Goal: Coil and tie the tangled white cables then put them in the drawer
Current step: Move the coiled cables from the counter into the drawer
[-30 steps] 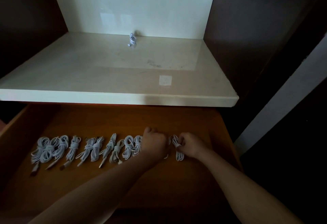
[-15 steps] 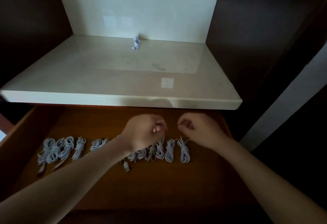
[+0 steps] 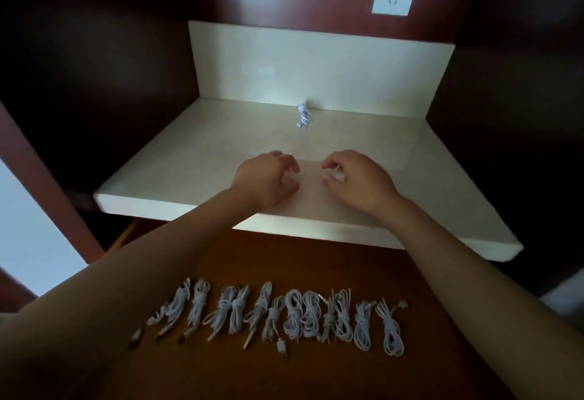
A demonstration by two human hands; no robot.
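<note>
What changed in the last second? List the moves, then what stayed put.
Both hands rose out of the drawer and forward over the countertop; left hand and right hand now hold nothing. The right hand let go of the end cable, now lying at the row's right end. Unchanged: the row of coiled cables in the drawer, the lone cable at the countertop's back.
</note>
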